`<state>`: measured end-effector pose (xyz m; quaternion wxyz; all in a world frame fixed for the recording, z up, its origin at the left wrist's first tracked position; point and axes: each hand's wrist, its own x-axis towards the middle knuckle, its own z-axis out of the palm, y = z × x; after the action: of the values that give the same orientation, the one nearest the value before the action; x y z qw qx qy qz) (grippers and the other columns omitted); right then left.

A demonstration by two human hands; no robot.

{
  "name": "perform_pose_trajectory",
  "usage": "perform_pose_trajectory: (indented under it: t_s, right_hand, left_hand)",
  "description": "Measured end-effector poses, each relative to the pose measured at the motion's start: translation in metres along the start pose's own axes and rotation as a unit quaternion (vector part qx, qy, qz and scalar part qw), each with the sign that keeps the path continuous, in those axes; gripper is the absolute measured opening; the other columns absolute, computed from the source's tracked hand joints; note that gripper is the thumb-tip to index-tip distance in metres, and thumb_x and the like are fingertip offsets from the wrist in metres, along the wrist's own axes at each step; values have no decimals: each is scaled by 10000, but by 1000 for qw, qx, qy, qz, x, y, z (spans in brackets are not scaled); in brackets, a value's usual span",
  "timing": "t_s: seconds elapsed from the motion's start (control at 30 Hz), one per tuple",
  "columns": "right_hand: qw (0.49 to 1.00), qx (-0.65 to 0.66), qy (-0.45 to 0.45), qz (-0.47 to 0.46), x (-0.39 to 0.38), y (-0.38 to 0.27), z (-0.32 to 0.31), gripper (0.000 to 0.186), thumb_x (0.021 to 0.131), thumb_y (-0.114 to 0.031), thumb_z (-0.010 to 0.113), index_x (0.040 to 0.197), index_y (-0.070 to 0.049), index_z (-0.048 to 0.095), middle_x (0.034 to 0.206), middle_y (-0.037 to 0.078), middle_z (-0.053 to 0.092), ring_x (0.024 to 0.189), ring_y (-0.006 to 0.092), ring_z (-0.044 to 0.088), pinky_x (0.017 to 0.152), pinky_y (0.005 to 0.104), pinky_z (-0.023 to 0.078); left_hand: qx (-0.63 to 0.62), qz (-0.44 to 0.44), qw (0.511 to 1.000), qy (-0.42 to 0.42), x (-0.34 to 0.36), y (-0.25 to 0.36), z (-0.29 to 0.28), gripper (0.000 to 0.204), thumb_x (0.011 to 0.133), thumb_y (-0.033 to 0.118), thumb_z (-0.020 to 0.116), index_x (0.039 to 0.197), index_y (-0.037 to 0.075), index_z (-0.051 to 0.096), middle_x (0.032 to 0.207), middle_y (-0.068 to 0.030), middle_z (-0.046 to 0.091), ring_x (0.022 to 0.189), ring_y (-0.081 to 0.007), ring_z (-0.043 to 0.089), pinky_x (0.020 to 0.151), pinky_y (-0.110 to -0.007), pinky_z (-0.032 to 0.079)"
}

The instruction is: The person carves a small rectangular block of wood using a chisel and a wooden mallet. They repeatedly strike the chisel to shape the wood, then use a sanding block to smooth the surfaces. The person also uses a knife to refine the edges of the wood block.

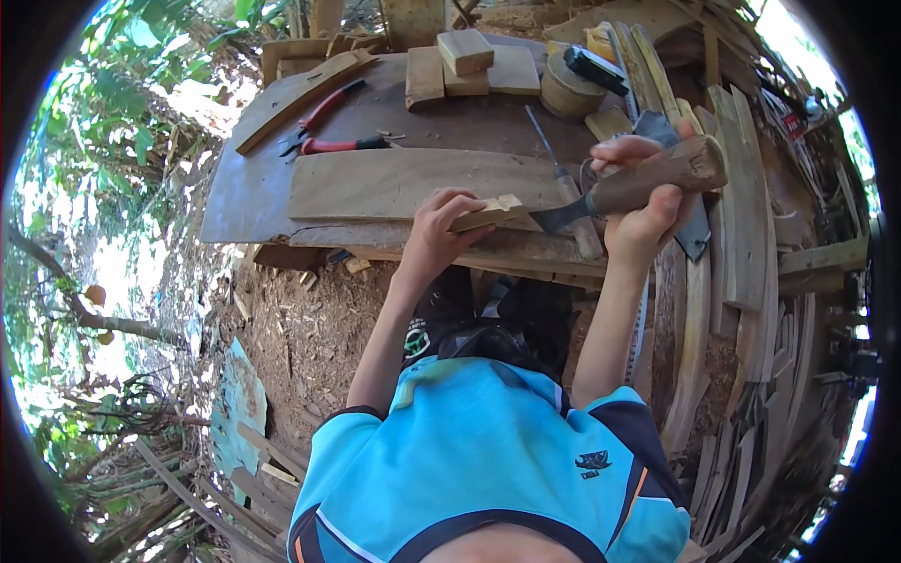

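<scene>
Pinched in my left hand (pixel 439 225) is a small piece of wood (pixel 481 218), its pale, freshly cut end pointing right. My right hand (pixel 643 220) grips a thick wooden handle (pixel 662 176) fitted with a short, dark metal blade (pixel 557 218). This blade meets or lies very close to the cut end of the wood piece; actual contact is hard to make out. Both hands are over the near edge of a workbench, where a flat board (pixel 375 178) lies. Beneath the bladed tool lies another slim tool with a wooden handle (pixel 584 230) and a thin metal shaft.
Red-handled pliers (pixel 343 145) lie left of the board, near a long wood strip (pixel 305 98). Wooden blocks (pixel 465 54), a round wooden piece (pixel 568 86) and a black-and-white brush-like object (pixel 596 69) sit farther back. Several planks (pixel 741 206) crowd the right side.
</scene>
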<state>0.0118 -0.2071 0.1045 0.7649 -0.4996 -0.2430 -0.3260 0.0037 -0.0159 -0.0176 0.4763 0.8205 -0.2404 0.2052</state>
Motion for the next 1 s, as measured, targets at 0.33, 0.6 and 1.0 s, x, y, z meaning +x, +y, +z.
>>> perform_pose_trajectory:
  t_s: [0.33,0.6,1.0]
  right_hand:
    - [990,40,-84,-106,-19,-37,3,283,843,-165,614,931,-57,367,722,101,440,475,171,483,414,285,417]
    - [992,84,-87,-33,-24,-25,8,203,744,20,527,873,-34,381,675,115,466,501,168,460,477,293,424]
    - [993,18,-116,-8,-30,-42,26,237,714,12,522,881,-45,365,684,106,465,551,164,439,516,300,400]
  left_hand:
    - [86,30,990,-111,14,27,-17,259,601,8,657,825,65,542,803,-71,504,841,-268,537,674,-389,466]
    - [74,32,991,-108,19,25,-14,225,605,6,637,784,60,511,792,-62,500,841,-267,528,687,-377,464]
    - [34,14,993,-109,19,18,-15,284,566,-1,675,773,43,485,811,-70,506,832,-287,496,697,-372,449]
